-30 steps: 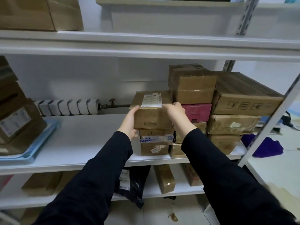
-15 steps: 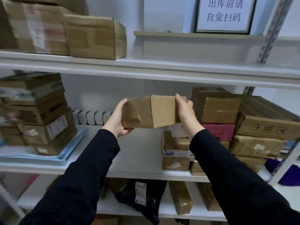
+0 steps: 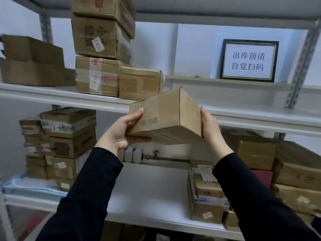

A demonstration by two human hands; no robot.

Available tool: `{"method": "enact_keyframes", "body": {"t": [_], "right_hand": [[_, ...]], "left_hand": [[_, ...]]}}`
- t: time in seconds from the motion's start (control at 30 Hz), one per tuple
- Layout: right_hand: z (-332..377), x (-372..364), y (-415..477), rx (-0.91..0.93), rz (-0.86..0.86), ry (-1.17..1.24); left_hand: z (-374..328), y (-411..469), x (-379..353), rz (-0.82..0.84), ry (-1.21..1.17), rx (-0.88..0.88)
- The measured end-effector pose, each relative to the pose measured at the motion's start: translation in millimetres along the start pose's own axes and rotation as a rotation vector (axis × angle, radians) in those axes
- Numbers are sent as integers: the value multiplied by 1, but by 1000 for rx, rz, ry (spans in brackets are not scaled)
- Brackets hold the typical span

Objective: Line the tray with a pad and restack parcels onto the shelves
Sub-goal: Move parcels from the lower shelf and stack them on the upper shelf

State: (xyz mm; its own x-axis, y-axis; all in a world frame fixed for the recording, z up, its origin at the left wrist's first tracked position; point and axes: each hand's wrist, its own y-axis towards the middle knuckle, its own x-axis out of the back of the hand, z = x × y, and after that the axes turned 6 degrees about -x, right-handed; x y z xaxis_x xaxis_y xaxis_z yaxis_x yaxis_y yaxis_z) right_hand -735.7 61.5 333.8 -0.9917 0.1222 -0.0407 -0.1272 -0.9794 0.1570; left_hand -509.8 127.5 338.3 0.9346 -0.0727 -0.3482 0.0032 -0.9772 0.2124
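1. Parcel (image 3: 165,117), plain brown cardboard, is up in the air between my two hands, tilted, one corner edge pointing toward the camera, in front of the upper shelf (image 3: 260,117) edge.
2. Left hand (image 3: 121,131): fingers clamped on the parcel's left face, thumb running under the bottom edge, fingertips reaching up the side near a faint printed barcode.
3. Right hand (image 3: 209,129): flat against the parcel's right end, fingers together and pressed on the cardboard; I can't see the thumb.
4. Both sleeves are black and come up from the bottom of the view.
5. Upper shelf, left part: a tall stack of boxes (image 3: 99,49), with a smaller box (image 3: 140,82) just beside its base on the right. More flat boxes (image 3: 33,66) sit farther left.
6. Framed sign (image 3: 248,60) with Chinese text stands on a ledge at the back right, above the parcel.
7. Middle shelf (image 3: 152,192): bare white patch in the centre under my arms.
8. On its left, a pile of parcels (image 3: 60,145) rests on a light blue tray (image 3: 26,186); pad on the tray, can't tell.
9. On its right, more stacked parcels (image 3: 208,197), one dark red box (image 3: 262,176) among them.
10. Pipe with a valve (image 3: 156,155) runs along the wall behind the middle shelf.
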Motion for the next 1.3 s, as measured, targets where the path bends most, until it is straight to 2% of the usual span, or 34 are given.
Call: {"method": "enact_keyframes", "body": {"t": [0.23, 0.33, 0.5, 0.63, 0.77, 0.9, 0.97, 1.13, 1.2, 1.3], "right_hand": [[65, -25, -11, 177, -12, 20], [90, -29, -20, 307, -46, 67], [115, -31, -30, 543, -177, 335], [124, -37, -31, 591, -295, 468], [120, -52, -27, 633, -158, 368], [115, -75, -24, 605, 152, 241], [114, -86, -16, 591, 227, 159], [113, -107, 15, 548, 170, 122], [112, -113, 27, 506, 142, 117], [108, -119, 38, 458, 109, 77]], "left_hand": [[-51, 0, 14, -38, -80, -159], [-69, 3, 15, 15, -117, -230], [-94, 10, 9, 182, -132, -383], [-112, 18, 1, 240, -119, -509], [-130, 33, -8, 277, -118, -656], [-139, 51, -16, 159, 15, -765], [-140, 67, -14, 46, 87, -785], [-137, 99, -6, -172, 402, -780], [-134, 112, -2, -206, 403, -733], [-128, 119, 9, -150, 330, -656]]}}
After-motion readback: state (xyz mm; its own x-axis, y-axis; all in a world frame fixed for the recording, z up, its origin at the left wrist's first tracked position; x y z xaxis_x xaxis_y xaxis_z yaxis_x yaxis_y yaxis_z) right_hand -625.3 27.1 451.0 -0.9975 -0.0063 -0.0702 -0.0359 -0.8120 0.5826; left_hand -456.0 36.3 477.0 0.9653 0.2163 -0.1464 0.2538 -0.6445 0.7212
